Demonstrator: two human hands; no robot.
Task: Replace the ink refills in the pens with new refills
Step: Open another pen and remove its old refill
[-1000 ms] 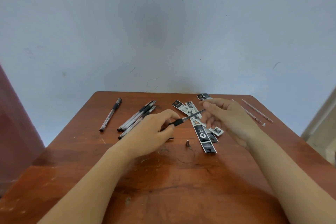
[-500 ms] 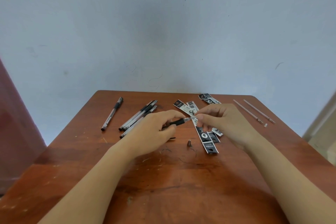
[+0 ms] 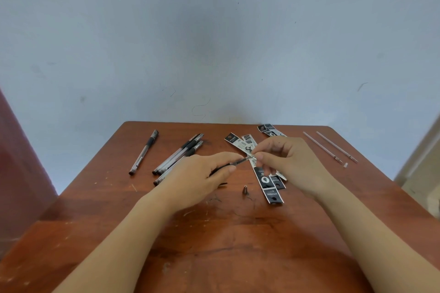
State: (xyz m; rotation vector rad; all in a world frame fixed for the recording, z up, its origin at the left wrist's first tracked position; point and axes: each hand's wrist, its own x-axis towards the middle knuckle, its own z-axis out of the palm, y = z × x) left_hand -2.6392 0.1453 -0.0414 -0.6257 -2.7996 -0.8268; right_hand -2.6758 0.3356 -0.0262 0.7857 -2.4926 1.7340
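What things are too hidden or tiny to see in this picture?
Head view only:
- Most of the pen: hidden inside the left hand.
- Its front end: covered by fingertips of the right hand.
- Words on the refill packets: too small to read.
- Near end of table: cut off at bottom edge.

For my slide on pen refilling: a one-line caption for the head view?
Left hand grips a pen while the right hand pinches its front end; a metal tip lies loose on the table.

Single head-worn wide-angle view. Faces forward and down from near edge of table (image 3: 95,233), close above it; far wall (image 3: 214,31) fills upper half.
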